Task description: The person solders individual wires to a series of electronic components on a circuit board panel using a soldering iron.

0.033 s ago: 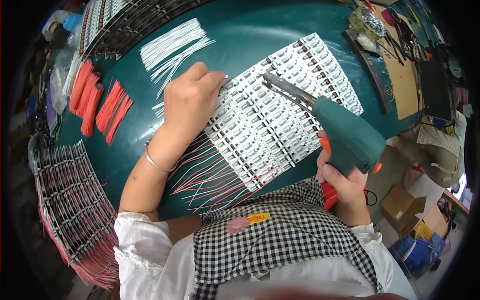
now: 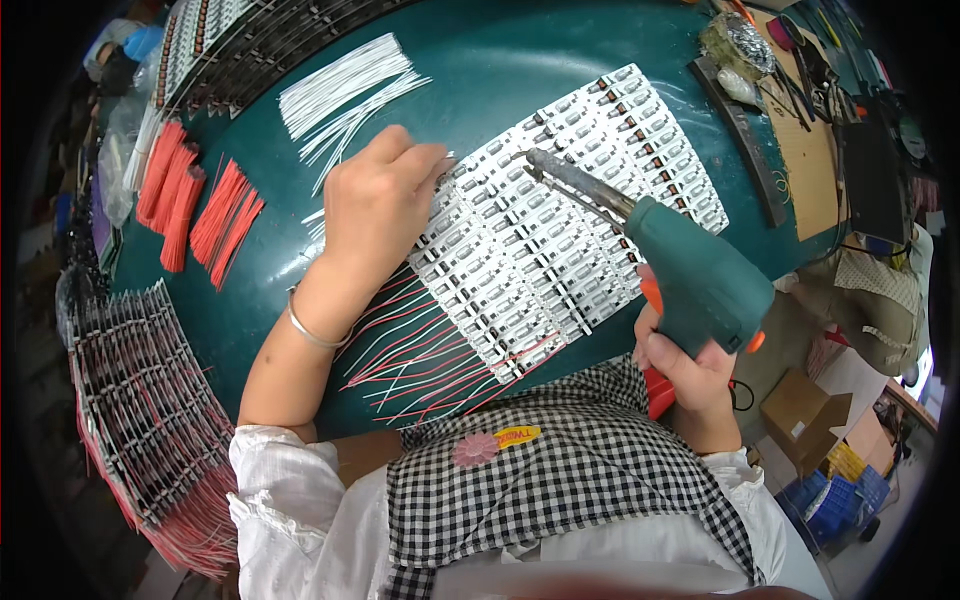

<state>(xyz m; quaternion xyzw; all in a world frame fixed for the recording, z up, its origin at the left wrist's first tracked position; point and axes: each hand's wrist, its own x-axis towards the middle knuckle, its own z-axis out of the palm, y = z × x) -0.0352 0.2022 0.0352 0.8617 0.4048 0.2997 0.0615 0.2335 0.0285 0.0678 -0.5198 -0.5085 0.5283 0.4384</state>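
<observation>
My left hand (image 2: pixel 376 200) is closed in a pinch at the upper left edge of a white panel of small circuit boards (image 2: pixel 545 235). A short white end, apparently a white wire (image 2: pixel 449 155), pokes out past its fingertips. My right hand (image 2: pixel 685 350) is wrapped round the handle of a green soldering gun (image 2: pixel 700 275) with an orange trigger. The gun's metal barrel points left over the panel, its tip a little right of my left fingertips. Whether the tip touches the panel I cannot tell. Red and white wires (image 2: pixel 425 345) trail from the panel's lower left edge.
Cut white wires (image 2: pixel 345 85) lie at the back, and bundles of red wires (image 2: pixel 228 218) at left. Wired boards (image 2: pixel 150 400) are stacked at the near left, more boards (image 2: pixel 215 50) at the far left. A dark bar (image 2: pixel 738 140) lies right of the panel. Another person (image 2: pixel 875 300) is at right.
The soldering gun has shifted very slightly, its tip a touch to the left. My left hand holds almost the same place and pinch.
</observation>
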